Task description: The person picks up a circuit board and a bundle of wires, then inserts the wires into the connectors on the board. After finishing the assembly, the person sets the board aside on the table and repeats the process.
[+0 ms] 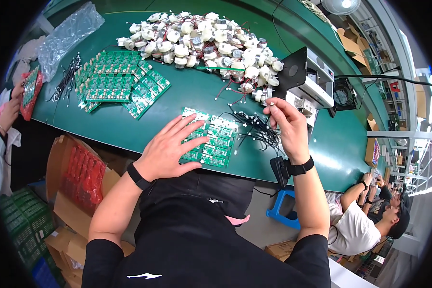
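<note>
Board stack (pixel 113 79) at left. Your left hand (pixel 169 145), fingers spread, lies over boards (pixel 218 144) near the table's (pixel 113 126) front edge. Cables (pixel 259 128) just right of these. Your right hand (pixel 289 128) pinches a plug (pixel 272 103), thumb against index; machine (pixel 317 84) behind it.

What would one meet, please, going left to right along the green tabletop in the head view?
A bunch of black wires, fanned green rectangular circuit boards, flat green circuit-board panels, loose black wires with white connectors, a boxy white-and-black machine.
</note>
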Tool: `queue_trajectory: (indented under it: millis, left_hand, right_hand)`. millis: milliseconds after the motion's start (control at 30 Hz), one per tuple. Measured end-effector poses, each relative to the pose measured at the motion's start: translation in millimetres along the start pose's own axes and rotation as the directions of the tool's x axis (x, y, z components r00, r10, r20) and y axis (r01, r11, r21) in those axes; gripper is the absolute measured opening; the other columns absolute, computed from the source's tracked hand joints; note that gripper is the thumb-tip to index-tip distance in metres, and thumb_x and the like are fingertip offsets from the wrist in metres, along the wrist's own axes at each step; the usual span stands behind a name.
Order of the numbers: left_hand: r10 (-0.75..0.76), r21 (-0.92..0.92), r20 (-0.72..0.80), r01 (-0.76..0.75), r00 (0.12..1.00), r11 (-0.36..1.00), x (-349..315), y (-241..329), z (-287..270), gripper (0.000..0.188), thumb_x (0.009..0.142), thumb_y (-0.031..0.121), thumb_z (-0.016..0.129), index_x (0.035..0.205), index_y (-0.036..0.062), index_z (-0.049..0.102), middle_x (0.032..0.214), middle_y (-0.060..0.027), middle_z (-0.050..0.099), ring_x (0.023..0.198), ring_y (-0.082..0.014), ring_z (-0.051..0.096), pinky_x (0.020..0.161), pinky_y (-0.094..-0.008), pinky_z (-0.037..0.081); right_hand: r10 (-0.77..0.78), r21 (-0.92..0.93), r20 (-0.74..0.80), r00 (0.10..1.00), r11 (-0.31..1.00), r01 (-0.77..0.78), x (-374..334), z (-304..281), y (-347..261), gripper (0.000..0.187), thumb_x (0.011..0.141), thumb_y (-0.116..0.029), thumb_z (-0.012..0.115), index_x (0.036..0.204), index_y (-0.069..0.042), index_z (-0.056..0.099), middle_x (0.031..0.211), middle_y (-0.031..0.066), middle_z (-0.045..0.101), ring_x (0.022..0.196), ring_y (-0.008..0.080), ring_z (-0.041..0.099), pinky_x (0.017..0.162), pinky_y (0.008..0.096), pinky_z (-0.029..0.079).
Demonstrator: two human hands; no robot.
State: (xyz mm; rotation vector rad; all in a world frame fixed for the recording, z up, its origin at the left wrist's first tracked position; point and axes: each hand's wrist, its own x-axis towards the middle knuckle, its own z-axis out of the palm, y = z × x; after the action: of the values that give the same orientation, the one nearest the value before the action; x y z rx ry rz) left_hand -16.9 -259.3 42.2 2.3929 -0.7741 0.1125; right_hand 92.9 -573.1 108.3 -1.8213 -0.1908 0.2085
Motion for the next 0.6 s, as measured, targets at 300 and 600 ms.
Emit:
queue_trajectory:
  millis: [300,600]
  left_hand:
    - [0.003,-0.032,-0.032,-0.004,0.999,0.999,-2.4,-3.1,3.5,0.063,0.082,0.037,0.085,0.139,0.0165,0.068,0.16,-0.0136,0.053,0.153,-0.0382,0.043,0.127,-0.0561,0.034]
    - [0.012,-0.034,-0.071,-0.015,0.997,0.999,-4.1,-8.3,7.2,0.062,0.082,0.038,0.084,0.138,0.0168,0.068,0.158,-0.0122,0.054,0.152,-0.0375,0.044,0.126,-0.0553,0.035]
  right_hand:
    - [0.041,-0.346,0.192,0.981,0.938,0.028,-3.0,20.9,-5.5,0.016,0.105,-0.013,0.069,0.113,0.0,0.076,0.095,0.0041,0.075,0.072,0.0092,0.059,0.065,0.0257,0.049]
    - [-0.328,-0.596,0.604,0.726,0.419,0.685,16.3,58.8,-7.5,0.009,0.094,-0.01,0.075,0.101,-0.004,0.074,0.086,0.0099,0.062,0.073,0.0308,0.066,0.062,0.0414,0.052]
